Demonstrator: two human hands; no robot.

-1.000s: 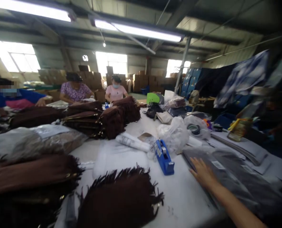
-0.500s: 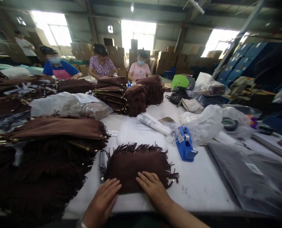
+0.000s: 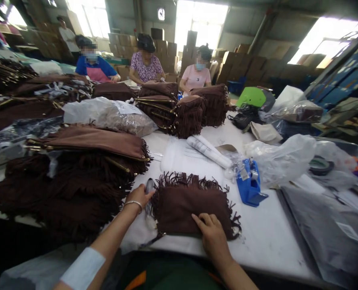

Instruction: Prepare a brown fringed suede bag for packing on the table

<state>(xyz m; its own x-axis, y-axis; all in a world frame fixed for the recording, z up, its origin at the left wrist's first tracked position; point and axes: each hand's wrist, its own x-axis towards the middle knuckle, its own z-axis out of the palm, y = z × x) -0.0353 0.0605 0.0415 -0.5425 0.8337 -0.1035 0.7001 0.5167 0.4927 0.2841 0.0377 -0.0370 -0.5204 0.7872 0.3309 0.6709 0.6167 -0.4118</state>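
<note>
A dark brown fringed bag (image 3: 194, 209) lies flat on the white table in front of me, its fringe spread along the far edge and sides. My left hand (image 3: 140, 196) is at the bag's left side, thumb and fingers closed on the upper part of a narrow greyish, shiny strip (image 3: 149, 186). What exactly the strip is I cannot make out. My right hand (image 3: 213, 233) rests on the bag's near right part, index finger stretched out and the others slightly bent, holding nothing. A dark strap end (image 3: 155, 240) sticks out at the bag's near left corner.
A pile of brown fringed bags (image 3: 91, 141) stands at the left. A blue tape dispenser (image 3: 249, 183) sits right of the bag, with a grey plastic-wrapped package (image 3: 320, 229) beyond it. Rolled paper (image 3: 209, 151) lies behind. Co-workers (image 3: 145, 60) work across the table.
My left hand has left the bag's near left edge and moved forward to the strip beside it. My right hand stays on the bag, its fingers more bent. The view has shifted left.
</note>
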